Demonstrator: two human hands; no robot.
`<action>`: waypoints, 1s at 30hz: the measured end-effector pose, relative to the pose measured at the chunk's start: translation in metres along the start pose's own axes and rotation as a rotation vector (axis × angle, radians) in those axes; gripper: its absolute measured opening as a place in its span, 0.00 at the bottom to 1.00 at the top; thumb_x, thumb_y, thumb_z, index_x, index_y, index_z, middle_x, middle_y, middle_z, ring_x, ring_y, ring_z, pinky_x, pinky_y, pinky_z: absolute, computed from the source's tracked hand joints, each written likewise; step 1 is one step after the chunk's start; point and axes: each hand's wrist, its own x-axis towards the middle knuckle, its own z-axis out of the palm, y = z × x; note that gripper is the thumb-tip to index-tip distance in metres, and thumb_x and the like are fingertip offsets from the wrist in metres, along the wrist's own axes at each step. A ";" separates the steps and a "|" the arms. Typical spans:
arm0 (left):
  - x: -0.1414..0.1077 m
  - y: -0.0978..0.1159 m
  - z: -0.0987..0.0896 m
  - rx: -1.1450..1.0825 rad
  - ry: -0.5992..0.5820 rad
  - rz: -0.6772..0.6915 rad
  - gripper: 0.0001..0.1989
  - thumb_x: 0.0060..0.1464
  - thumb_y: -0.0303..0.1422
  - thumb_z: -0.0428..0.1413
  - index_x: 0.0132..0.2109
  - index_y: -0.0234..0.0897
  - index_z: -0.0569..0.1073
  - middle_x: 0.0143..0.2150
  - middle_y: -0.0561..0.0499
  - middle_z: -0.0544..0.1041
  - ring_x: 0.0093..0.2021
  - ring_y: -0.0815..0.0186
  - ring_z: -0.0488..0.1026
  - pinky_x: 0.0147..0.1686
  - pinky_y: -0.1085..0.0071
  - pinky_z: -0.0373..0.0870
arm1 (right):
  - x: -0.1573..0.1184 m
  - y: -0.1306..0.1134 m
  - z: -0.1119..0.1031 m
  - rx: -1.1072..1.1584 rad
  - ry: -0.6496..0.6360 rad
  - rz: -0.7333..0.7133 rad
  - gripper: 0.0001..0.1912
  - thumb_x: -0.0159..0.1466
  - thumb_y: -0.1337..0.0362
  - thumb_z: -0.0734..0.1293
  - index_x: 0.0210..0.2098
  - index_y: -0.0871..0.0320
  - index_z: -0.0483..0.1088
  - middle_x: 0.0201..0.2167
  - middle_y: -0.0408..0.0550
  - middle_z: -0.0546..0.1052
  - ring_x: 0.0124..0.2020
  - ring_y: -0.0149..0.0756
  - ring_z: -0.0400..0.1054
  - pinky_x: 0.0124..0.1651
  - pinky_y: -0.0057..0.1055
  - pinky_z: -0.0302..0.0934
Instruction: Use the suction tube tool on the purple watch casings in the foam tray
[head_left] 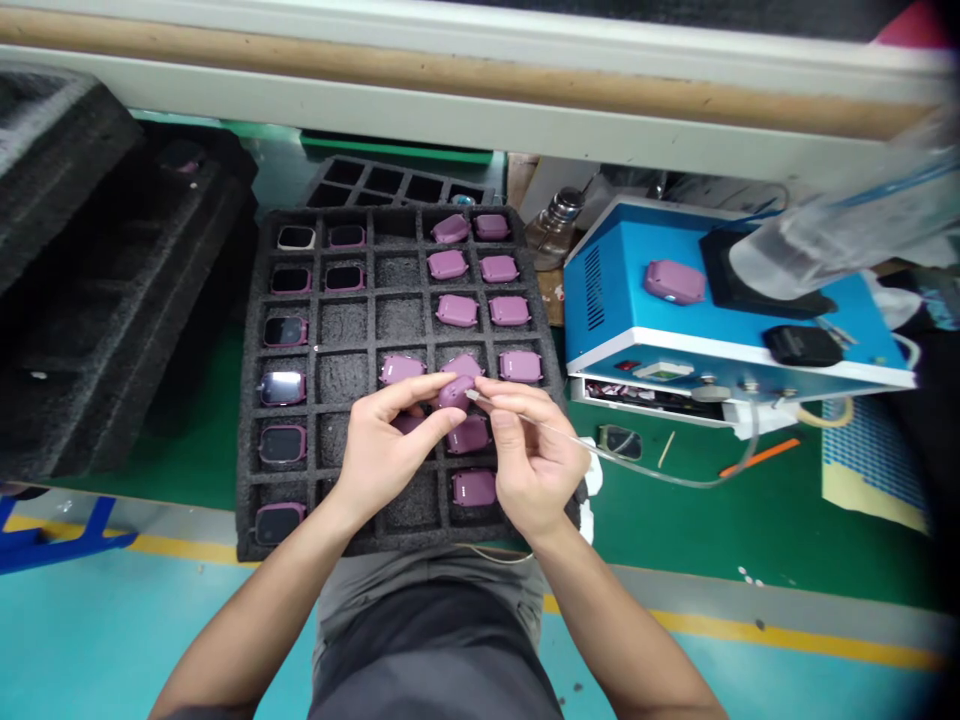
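Our left hand (394,448) and right hand (534,458) are working close together above the tray. The left fingertips (452,418) are pinching a mauve smartwatch case (457,392), apparently steadying it against a thin clear tube (551,432) pinched in our right fingers (499,420). Just below, a black foam tray (352,325) is holding other smartwatch cases (474,488) apart in separate compartments, beside a blue benchtop machine (637,270).

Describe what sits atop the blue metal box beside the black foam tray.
A mauve watch case, a black block and a black plate lie there; the surface beneath them is hidden.
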 end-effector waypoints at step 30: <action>0.009 -0.006 -0.004 0.098 0.039 -0.013 0.21 0.50 0.44 0.72 0.50 0.42 0.86 0.40 0.49 0.86 0.36 0.64 0.80 0.40 0.70 0.79 | 0.020 -0.002 0.008 0.033 0.015 -0.102 0.06 0.72 0.66 0.67 0.42 0.53 0.78 0.42 0.50 0.85 0.47 0.38 0.83 0.53 0.38 0.79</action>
